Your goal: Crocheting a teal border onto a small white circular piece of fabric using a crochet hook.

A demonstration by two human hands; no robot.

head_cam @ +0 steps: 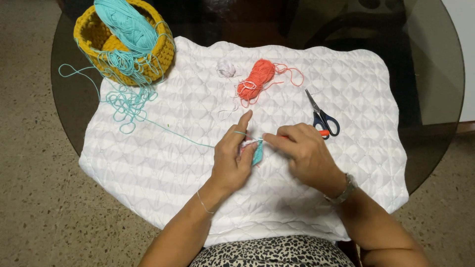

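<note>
The left hand (231, 160) pinches a small, soft teal piece (257, 155) over the quilted white mat (163, 168). The right hand (302, 151) has its fingers shut on a thin orange hook (324, 132) lying sideways.

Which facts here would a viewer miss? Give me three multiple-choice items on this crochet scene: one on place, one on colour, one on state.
1. Where do the scissors lie?
A. in the basket
B. on the white quilted mat, beyond the right hand
C. on the floor

2. What colour is the yarn in the yellow basket?
A. turquoise
B. coral
C. black

3. How does the left hand's forefinger stand?
A. curled under
B. stretched out, strand over it
C. hidden

Key: 1 B, they rest on the mat; 2 A, the turquoise yarn fills it; 3 B, it points up.
</note>
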